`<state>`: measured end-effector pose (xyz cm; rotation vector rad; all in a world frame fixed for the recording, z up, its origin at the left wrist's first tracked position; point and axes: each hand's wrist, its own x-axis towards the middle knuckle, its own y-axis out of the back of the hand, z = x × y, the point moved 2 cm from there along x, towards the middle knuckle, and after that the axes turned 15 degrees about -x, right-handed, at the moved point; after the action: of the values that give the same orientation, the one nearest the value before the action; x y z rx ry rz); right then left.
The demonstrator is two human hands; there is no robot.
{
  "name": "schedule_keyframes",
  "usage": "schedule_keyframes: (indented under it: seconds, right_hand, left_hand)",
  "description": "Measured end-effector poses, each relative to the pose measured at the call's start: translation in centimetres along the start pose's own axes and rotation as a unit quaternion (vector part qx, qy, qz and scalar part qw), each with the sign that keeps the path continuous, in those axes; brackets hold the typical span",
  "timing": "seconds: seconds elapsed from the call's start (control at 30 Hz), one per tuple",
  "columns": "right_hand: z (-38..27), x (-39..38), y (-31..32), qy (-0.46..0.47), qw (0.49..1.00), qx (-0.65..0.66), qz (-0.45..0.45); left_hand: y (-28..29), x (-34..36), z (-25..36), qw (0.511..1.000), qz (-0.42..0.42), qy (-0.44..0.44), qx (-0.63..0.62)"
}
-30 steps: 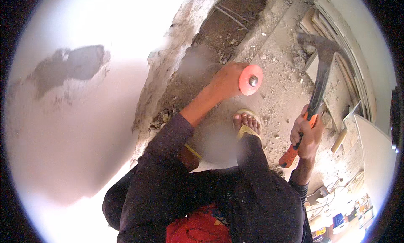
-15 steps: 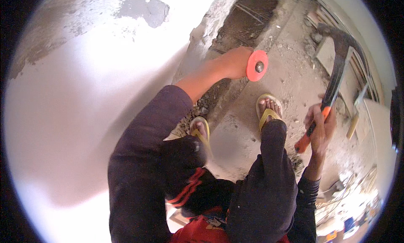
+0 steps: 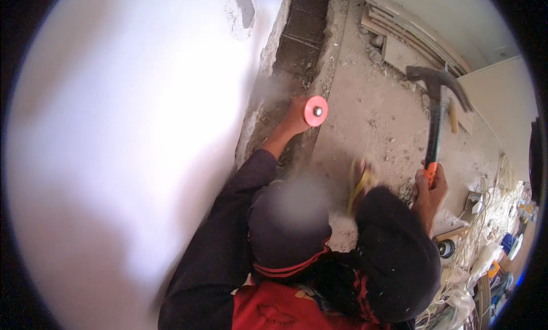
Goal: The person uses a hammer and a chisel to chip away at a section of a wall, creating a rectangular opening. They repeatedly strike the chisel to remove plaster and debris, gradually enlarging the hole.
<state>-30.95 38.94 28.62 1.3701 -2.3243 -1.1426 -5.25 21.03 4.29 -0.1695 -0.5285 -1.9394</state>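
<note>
My left hand (image 3: 294,120) is closed around a chisel, seen nearly end-on, with a round pinkish-orange guard (image 3: 310,117) and a metal striking end. It is over the dug trench (image 3: 301,30) that runs along the foot of the white wall (image 3: 142,101); the chisel's tip is hidden. Off to the right, my right hand (image 3: 429,200) grips the orange lower handle of a claw hammer (image 3: 436,121). The hammer's dark head points away from me, apart from the chisel. Between my hands, one foot in a yellow flip-flop (image 3: 359,186) rests on the dusty floor.
Long boards (image 3: 408,30) lie stacked along the far right wall, with rubble beside them. A wooden handle (image 3: 454,116) lies behind the hammer. Tangled pale cables (image 3: 485,216) and assorted items clutter the lower right. My dark-trousered knees are in front.
The view has shifted, and my knees now look bent more closely beneath me. The chisel guard appears further left and lower. The hammer has turned more upright, still in my right hand.
</note>
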Motion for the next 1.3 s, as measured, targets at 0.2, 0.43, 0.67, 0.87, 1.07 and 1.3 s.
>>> schedule_keyframes:
  seconds: [0.2,0.43,0.67,0.87,1.07,1.3]
  right_hand:
    - [-4.5,-0.6,-0.1,0.17,0.962,0.2,0.08]
    - [2.5,0.6,-10.1,0.046,0.971,0.178,-0.154]
    - [2.7,0.6,-12.0,0.039,0.98,-0.007,-0.196]
    - [-10.0,2.4,0.4,0.31,0.822,0.468,0.095]
    - [3.5,-0.6,-16.4,0.071,0.972,-0.13,-0.18]
    - [-0.4,-1.1,-10.5,-0.054,0.948,0.275,-0.154]
  left_hand:
    - [2.3,-0.1,0.6,0.993,0.097,0.059,-0.036]
    - [2.8,2.2,1.1,0.988,0.113,0.061,-0.085]
    - [3.2,-1.2,-1.1,0.986,0.137,0.081,-0.042]
    - [3.2,0.7,0.3,0.981,0.141,0.091,-0.1]
    - [2.9,2.1,1.6,0.987,0.112,0.056,-0.1]
    - [5.7,-0.7,0.4,0.981,0.151,0.101,-0.065]
